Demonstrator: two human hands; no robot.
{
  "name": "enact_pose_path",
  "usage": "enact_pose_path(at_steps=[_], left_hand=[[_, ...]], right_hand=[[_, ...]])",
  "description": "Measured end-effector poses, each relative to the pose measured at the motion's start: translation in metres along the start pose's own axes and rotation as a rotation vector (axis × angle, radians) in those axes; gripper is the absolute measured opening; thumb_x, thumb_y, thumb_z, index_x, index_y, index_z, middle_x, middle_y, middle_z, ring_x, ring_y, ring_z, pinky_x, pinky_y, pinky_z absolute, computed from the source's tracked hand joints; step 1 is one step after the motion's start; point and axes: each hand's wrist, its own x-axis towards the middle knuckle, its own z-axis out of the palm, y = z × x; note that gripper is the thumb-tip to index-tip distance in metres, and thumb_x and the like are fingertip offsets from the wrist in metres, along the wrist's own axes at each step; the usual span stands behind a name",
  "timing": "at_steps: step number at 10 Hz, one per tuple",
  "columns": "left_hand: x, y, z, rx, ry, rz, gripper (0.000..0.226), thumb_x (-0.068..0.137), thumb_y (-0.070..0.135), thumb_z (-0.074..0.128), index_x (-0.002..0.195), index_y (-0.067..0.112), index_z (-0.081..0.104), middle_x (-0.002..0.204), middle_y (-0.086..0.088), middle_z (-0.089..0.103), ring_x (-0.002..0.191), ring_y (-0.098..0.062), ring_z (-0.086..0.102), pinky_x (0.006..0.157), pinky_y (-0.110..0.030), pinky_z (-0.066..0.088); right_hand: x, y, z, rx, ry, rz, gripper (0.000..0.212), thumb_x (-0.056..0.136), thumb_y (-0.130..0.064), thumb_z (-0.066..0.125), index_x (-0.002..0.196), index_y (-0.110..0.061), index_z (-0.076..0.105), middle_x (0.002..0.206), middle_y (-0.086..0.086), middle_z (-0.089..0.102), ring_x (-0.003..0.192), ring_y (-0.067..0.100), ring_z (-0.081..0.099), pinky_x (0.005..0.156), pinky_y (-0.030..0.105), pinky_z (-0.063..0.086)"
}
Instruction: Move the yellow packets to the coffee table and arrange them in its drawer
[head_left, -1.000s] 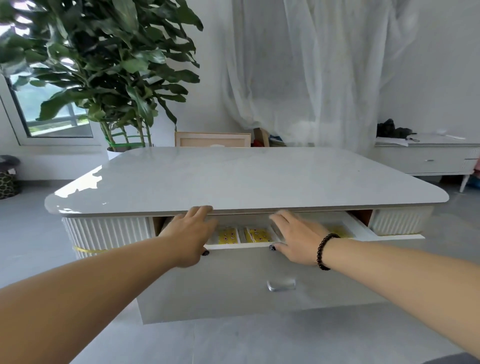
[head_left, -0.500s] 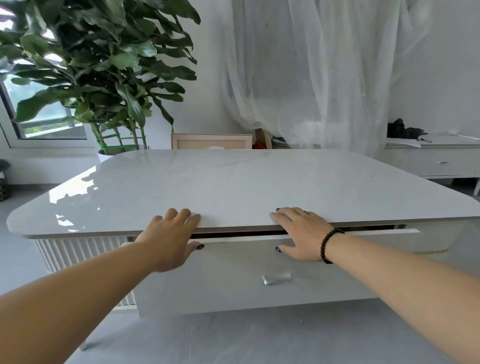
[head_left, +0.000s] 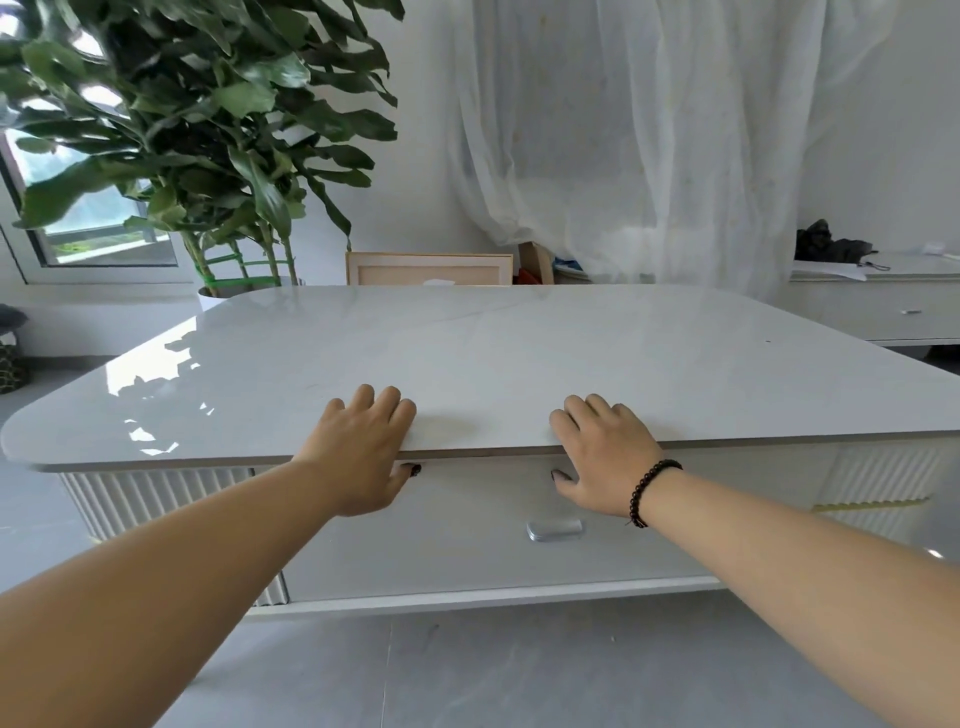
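Note:
The white coffee table (head_left: 519, 353) fills the middle of the view, its glossy top bare. Its drawer (head_left: 467, 535), with a small silver handle (head_left: 555, 530), sits flush under the tabletop edge. No yellow packets show; the drawer front hides the inside. My left hand (head_left: 363, 457) presses against the top of the drawer front, fingers over the table's front edge, thumb on the panel. My right hand (head_left: 602, 462), a dark bead bracelet at its wrist, presses the same way a little to the right. Neither hand holds anything.
A large potted plant (head_left: 208, 145) stands behind the table's left corner by a window. A framed panel (head_left: 428, 268) leans behind the table. Sheer curtains (head_left: 623, 130) hang at the back. A low white cabinet (head_left: 883, 306) with dark items stands at right. Grey floor lies in front.
One second ago the drawer stood open with yellow packets visible inside. Both hands pushed it in; now it is closed and the packets are hidden.

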Motion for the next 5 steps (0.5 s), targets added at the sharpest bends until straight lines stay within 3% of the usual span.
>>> enact_pose_path(at_steps=[2, 3, 5], left_hand=[[-0.001, 0.002, -0.018, -0.112, -0.129, -0.049, 0.053, 0.091, 0.056, 0.044, 0.126, 0.016, 0.035, 0.124, 0.000, 0.039, 0.111, -0.023, 0.043, 0.085, -0.033, 0.043], [-0.005, 0.002, -0.031, -0.167, -0.260, -0.052, 0.059, 0.090, 0.056, 0.048, 0.133, 0.018, 0.034, 0.129, -0.001, 0.040, 0.118, -0.023, 0.043, 0.093, -0.036, 0.043], [-0.009, 0.014, -0.063, -0.265, -0.242, -0.032, 0.060, 0.091, 0.051, 0.050, 0.140, 0.018, 0.033, 0.135, -0.002, 0.040, 0.123, -0.023, 0.043, 0.095, -0.037, 0.044]], right_hand=[[0.000, -0.005, -0.009, 0.006, -0.050, 0.019, 0.053, 0.044, -0.038, 0.084, 0.080, -0.011, 0.057, 0.077, 0.003, 0.053, 0.061, 0.023, 0.052, 0.046, 0.026, 0.026], [-0.002, -0.005, -0.018, 0.051, -0.190, 0.058, 0.043, 0.082, -0.037, 0.060, 0.114, -0.011, 0.045, 0.112, 0.003, 0.046, 0.099, 0.024, 0.049, 0.065, 0.030, 0.034], [-0.006, 0.001, -0.058, 0.399, -0.426, 0.228, 0.055, 0.089, -0.041, 0.054, 0.135, -0.015, 0.038, 0.135, 0.000, 0.040, 0.124, 0.021, 0.042, 0.095, 0.038, 0.045]])
